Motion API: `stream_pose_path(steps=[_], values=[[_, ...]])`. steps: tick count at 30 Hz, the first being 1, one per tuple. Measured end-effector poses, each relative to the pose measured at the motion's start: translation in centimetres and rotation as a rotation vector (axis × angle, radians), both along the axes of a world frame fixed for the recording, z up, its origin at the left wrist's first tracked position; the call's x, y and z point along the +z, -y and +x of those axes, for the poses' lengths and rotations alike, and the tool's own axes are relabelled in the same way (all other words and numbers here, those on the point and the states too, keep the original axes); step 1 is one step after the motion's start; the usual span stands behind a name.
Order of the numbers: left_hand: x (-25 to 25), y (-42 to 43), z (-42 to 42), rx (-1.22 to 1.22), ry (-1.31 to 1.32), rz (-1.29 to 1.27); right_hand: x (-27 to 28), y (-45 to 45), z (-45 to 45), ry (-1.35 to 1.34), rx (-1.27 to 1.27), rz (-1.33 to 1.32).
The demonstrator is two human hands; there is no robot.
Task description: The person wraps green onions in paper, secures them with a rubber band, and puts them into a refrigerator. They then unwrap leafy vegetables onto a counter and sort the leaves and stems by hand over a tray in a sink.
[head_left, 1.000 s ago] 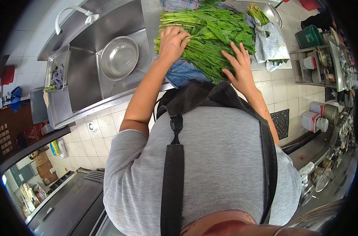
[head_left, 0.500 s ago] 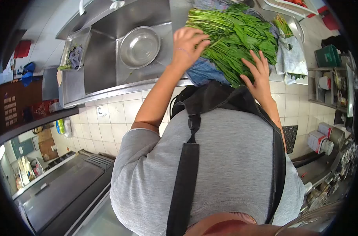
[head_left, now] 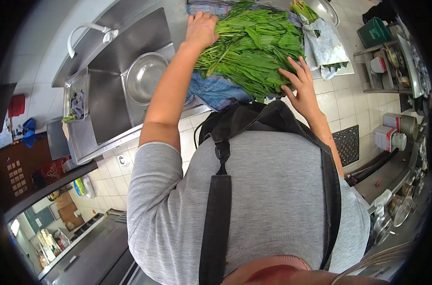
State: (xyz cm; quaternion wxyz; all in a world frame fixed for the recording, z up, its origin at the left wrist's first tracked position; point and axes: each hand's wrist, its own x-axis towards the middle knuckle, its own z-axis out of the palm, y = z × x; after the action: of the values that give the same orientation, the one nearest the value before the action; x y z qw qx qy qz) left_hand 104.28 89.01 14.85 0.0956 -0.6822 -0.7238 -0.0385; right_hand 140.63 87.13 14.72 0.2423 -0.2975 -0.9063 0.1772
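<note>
A wide pile of leafy green vegetables (head_left: 258, 47) lies on a blue cloth or sack (head_left: 213, 90) on the counter. At the upper left of the pile, my left hand (head_left: 201, 31) rests by the stem ends, its fingers spread and pointing away from me. My right hand (head_left: 301, 85) touches the leaves at the pile's right edge with fingers apart. Neither hand is closed round anything. Beside the pile on the right, a wrapped bundle of greens (head_left: 324, 45) has its stems sticking out at the top.
Left of the pile is a steel sink (head_left: 106, 97) holding a round metal bowl (head_left: 145, 78), with a faucet (head_left: 90, 28) behind it. A clear bin of scraps (head_left: 77, 97) stands at the sink's left. Shelves (head_left: 386, 71) stand at the far right.
My left hand has moved away from me, to the far side of the stems. My right hand stays at the leaves' right edge. The head view has shifted right and back again.
</note>
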Motion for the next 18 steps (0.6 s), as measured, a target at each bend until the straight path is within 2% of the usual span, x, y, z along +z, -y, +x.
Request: stream_pose_path(steps=[4, 7, 10, 13, 18], values=[[-0.1, 1.5, 1.2, -0.066, 0.106, 0.046, -0.7, -0.1, 2.2, 0.015, -0.080, 0.006], [1.6, 3.1, 2.3, -0.013, 0.342, 0.010, -0.8, -0.3, 3.1, 0.002, -0.109, 0.019], [2.5, 5.5, 3.0, -0.130, 0.362, 0.168, -0.5, -0.6, 3.1, -0.031, -0.121, 0.025], [1.7, 7.5, 3.3, -0.249, 0.274, 0.199, -0.1, -0.8, 2.1, -0.064, -0.082, 0.033], [1.3, 10.2, 2.6, -0.243, 0.393, 0.169, 0.7, -1.0, -1.5, -0.078, 0.040, 0.077]])
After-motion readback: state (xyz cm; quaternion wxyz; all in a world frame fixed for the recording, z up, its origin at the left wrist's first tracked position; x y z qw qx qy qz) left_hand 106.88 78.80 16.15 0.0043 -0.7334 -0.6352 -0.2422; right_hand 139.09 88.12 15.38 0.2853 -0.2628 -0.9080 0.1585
